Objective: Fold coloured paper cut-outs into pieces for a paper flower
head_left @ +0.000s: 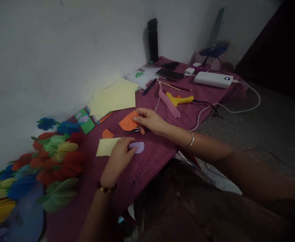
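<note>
My right hand (148, 120) is closed on an orange paper piece (127, 122) and also grips dark scissors (135, 130), whose tips poke out below the fingers. My left hand (119, 155) rests on the maroon cloth (152, 158), fingers pinching a small lilac paper cutout (138, 147). A pale yellow paper square (106, 146) lies just left of that hand, partly under it. A small orange scrap (107, 133) sits above the square.
Large yellow sheets (114, 98) and green card (85, 121) lie by the wall. A yellow glue gun (180, 99), pink strip (168, 102), pen, phone, white power bank (212, 79) and black bottle (152, 39) stand farther back. Paper flowers (54, 148) crowd the left.
</note>
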The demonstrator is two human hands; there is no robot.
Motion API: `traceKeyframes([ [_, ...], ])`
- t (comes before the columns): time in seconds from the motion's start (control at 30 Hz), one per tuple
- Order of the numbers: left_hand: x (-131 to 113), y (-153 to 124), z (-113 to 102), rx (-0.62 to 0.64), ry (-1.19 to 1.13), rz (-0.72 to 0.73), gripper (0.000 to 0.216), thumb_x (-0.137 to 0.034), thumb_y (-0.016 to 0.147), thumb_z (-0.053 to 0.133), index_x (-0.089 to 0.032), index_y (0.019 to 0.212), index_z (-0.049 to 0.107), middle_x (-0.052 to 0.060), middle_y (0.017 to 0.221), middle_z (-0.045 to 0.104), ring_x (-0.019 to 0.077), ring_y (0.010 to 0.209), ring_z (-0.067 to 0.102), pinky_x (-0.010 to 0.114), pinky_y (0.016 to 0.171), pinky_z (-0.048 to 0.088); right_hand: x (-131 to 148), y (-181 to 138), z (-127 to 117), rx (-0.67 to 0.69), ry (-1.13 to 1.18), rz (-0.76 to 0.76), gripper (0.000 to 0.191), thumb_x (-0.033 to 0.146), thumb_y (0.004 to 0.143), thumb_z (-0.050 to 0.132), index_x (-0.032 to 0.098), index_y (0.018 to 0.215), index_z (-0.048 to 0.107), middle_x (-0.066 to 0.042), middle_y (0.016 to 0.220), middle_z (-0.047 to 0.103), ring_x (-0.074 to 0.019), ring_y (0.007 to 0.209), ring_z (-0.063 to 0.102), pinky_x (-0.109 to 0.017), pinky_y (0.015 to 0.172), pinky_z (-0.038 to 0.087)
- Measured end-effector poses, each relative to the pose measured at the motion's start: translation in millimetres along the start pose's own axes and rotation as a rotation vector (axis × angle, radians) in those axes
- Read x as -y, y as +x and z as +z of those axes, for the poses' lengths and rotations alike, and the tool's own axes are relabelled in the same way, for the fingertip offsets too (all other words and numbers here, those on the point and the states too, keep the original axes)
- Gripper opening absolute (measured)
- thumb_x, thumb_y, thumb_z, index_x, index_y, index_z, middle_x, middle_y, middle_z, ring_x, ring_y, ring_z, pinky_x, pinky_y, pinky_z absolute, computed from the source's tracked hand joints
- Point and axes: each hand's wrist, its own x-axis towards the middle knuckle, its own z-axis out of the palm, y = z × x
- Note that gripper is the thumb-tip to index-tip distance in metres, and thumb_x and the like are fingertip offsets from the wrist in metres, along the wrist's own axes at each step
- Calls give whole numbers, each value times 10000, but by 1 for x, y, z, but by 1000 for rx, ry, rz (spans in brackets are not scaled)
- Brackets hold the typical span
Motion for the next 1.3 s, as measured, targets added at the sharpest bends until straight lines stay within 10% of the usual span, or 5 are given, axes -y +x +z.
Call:
traceKeyframes([
  [0.3,-10,6,9,127,297,-29,43,-190,741,621,-171,767,651,48,778,621,200,760,548,328,719,408,-14,6,-10,-118,174,155,145,61,765,589,152,816,488,40,611,650,-75,498,626,-181,516,543],
  [0.53,-15,-21,-17,-504,-476,-374,268,-426,794,600,-167,737,644,-29,674,542,99,628,463,222,574,358,-9,4,-4,-137,122,101,124,73,763,560,158,788,474,69,538,595,-55,439,568,-157,468,501],
  [0.73,-14,-16,-18,-585,-995,-421,274,-325,638,746,-167,821,616,-36,730,558,64,586,489,178,514,356,0,13,17,-161,14,-175,134,110,723,542,185,805,467,51,683,601,-68,561,600,-192,545,508],
  [1.03,2,-17,-1,-923,-827,-141,199,-195,698,713,-187,789,537,-69,677,513,49,573,477,159,545,395,-17,10,51,38,-378,-670,265,-11,699,415,182,799,565,-58,982,621,-151,1001,582,-332,877,468],
  [1.3,19,-15,-2,-756,-1237,-150,240,-193,639,667,-166,877,684,74,991,689,182,933,641,328,842,490,-44,24,43,-71,-42,-127,128,250,770,581,162,861,558,4,721,632,-98,628,598,-239,595,508],
])
